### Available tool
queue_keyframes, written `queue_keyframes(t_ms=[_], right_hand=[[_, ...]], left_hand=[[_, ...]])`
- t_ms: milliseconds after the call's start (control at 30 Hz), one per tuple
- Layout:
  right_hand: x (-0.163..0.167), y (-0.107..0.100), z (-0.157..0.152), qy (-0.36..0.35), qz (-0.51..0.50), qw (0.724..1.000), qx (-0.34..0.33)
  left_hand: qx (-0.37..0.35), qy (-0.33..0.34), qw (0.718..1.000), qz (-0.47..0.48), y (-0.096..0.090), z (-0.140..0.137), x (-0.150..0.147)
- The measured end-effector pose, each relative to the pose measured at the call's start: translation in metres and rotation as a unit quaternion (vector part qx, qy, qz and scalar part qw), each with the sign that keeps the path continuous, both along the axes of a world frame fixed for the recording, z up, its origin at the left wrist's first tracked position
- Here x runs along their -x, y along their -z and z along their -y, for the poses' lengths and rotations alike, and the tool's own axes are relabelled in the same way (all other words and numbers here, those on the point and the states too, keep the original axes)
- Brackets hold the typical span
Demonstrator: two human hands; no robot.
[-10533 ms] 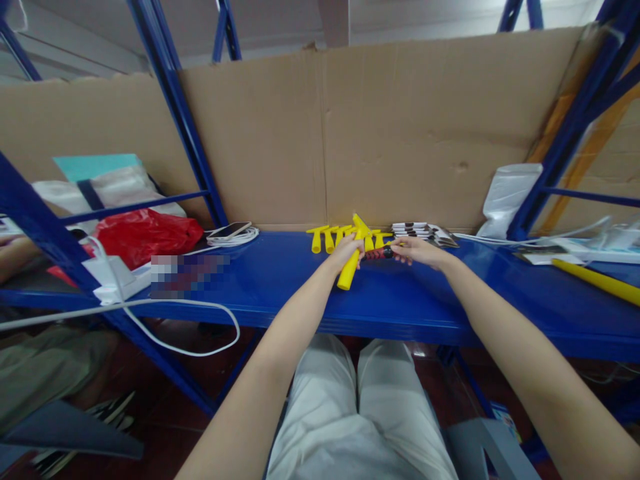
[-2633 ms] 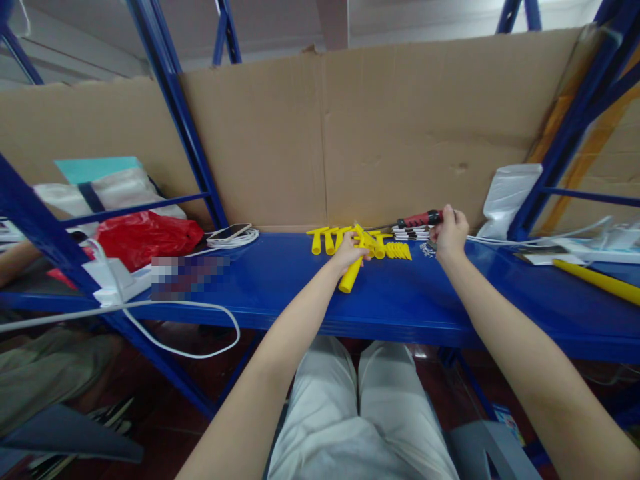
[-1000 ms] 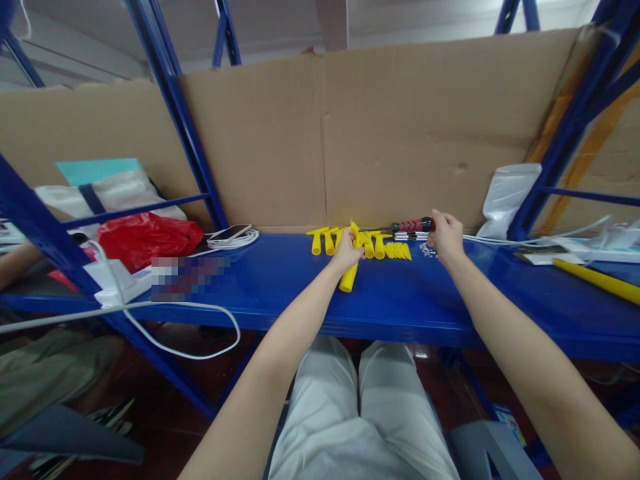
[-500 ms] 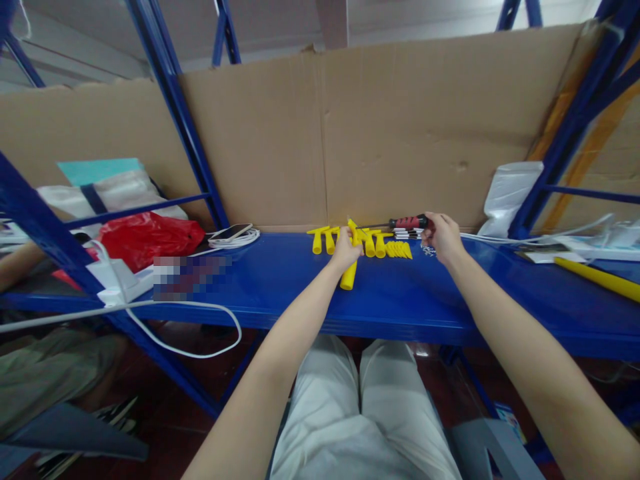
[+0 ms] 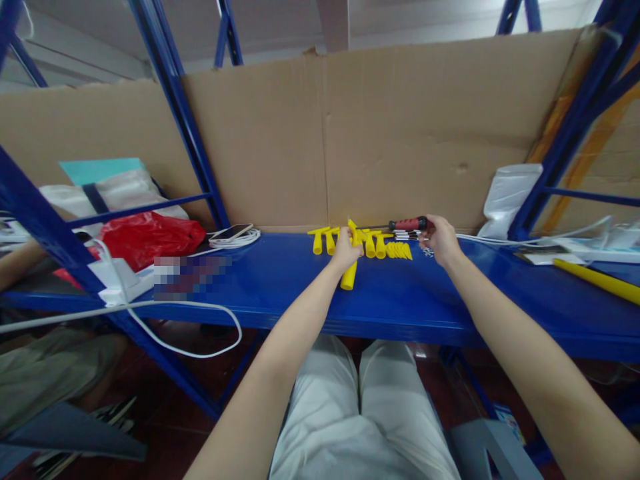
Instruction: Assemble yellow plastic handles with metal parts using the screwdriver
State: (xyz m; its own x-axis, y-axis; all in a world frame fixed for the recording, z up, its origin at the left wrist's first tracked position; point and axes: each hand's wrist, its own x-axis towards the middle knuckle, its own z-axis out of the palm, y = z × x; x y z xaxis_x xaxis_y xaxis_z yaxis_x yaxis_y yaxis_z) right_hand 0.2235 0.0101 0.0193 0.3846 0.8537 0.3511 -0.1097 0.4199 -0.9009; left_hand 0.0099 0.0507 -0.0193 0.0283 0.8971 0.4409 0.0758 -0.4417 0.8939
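My left hand [image 5: 346, 249] is closed around a yellow T-shaped plastic piece with a thick round handle [image 5: 349, 276], whose lower end points toward me. In my right hand [image 5: 440, 239] is a screwdriver [image 5: 407, 223] with a red and black grip, held level by its end. Its thin shaft points left and reaches the top of the yellow piece; the contact at the tip is too small to make out. Several similar yellow pieces [image 5: 381, 248] stand in a row behind my left hand. Small yellow wedge-like parts [image 5: 399, 251] and tiny metal parts [image 5: 428, 252] lie nearby.
Everything rests on a blue shelf [image 5: 280, 280] backed by a cardboard sheet [image 5: 390, 133]. At left are a phone [image 5: 231, 231], coiled white cable, a red bag [image 5: 150, 239] and a power strip [image 5: 120, 283]. A white pouch [image 5: 510, 200] leans at right. Another person sits far left.
Both hands stay in nearly the same place on the yellow piece and the screwdriver. The fingers of my right hand have shifted slightly on the grip's end.
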Motion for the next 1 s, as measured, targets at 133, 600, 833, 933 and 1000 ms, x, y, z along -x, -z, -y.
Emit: queue_keyframes(t_ms=[133,600,833,933,1000], right_hand=[[-0.0003,0.0024,0.0004,0.028,0.034,0.999,-0.002],[-0.0026,0.0064,-0.0022,0.002,0.04,0.999,0.003],[-0.0026,0.0034,-0.0014,-0.013,0.015,1.0,0.013],[-0.004,0.0061,-0.0012,0.006,0.045,0.999,0.006],[-0.005,0.0073,-0.0018,0.004,0.04,0.999,0.003]], left_hand=[[0.005,0.002,1.0,0.003,-0.0002,0.0005,-0.0004],[0.029,0.008,0.999,0.013,-0.0012,0.002,-0.0001],[0.015,0.003,1.0,-0.002,-0.0007,0.0013,0.0],[0.013,0.001,1.0,0.002,0.001,-0.001,0.0005],[0.013,0.003,1.0,0.005,0.0019,-0.0021,0.0007]])
